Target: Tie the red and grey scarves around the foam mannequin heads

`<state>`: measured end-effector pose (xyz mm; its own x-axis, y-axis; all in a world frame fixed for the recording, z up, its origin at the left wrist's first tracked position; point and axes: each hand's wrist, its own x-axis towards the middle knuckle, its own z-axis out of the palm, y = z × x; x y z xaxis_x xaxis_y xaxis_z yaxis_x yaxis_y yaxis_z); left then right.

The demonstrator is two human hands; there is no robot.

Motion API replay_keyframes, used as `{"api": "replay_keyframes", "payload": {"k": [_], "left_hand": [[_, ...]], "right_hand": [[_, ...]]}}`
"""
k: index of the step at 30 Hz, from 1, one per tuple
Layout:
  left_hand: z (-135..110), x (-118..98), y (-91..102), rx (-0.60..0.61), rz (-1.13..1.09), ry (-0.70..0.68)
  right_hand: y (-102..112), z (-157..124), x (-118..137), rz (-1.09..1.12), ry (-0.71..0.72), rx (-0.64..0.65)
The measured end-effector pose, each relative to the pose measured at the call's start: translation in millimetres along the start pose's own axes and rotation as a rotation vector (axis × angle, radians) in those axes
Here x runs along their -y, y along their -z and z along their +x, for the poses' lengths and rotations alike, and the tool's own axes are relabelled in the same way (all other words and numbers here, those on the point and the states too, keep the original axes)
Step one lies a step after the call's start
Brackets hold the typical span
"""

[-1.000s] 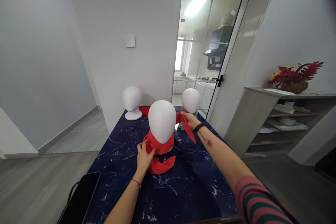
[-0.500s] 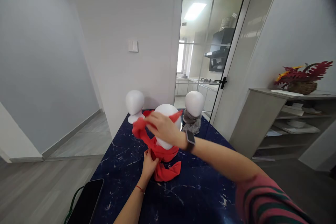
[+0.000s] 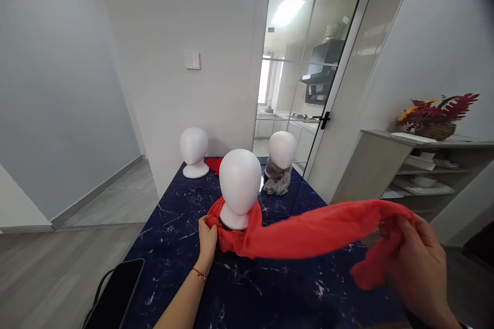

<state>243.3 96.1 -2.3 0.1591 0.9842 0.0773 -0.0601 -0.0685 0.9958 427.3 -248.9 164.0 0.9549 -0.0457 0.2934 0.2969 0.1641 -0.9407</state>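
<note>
The dark blue marbled worktop (image 3: 247,288) is carrying three white foam heads. The nearest foam head (image 3: 240,187) is sitting mid-worktop with a red scarf (image 3: 309,234) lying loose around its base and stretching off to the right, up in the air. The right hand (image 3: 419,267) is gripping the scarf's far end, bunched up in closed fingers. The left hand (image 3: 207,239) is pinching the scarf's other end just left of that head's base. The far right head (image 3: 282,150) is wearing a grey scarf (image 3: 277,181). A phone (image 3: 113,295) is lying at the near left corner.
</note>
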Motion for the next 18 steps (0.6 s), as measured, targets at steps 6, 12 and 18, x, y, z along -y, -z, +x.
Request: {"api": "replay_keyframes", "payload": {"k": [6,12,18], "left_hand": [[2.8,-2.3,5.2,-0.060,-0.037,0.005],[3.1,-2.9,6.7,-0.046,-0.086,0.018],[3.7,-2.8,4.7,-0.038,-0.072,-0.025]], "right_hand": [[-32.4,-3.8,-49.8,-0.238,0.082,0.202],[-86.7,-48.5,-116.3,-0.502,0.289,0.782],[-89.9,-51.7,-155.9,-0.793,0.327,0.969]]}}
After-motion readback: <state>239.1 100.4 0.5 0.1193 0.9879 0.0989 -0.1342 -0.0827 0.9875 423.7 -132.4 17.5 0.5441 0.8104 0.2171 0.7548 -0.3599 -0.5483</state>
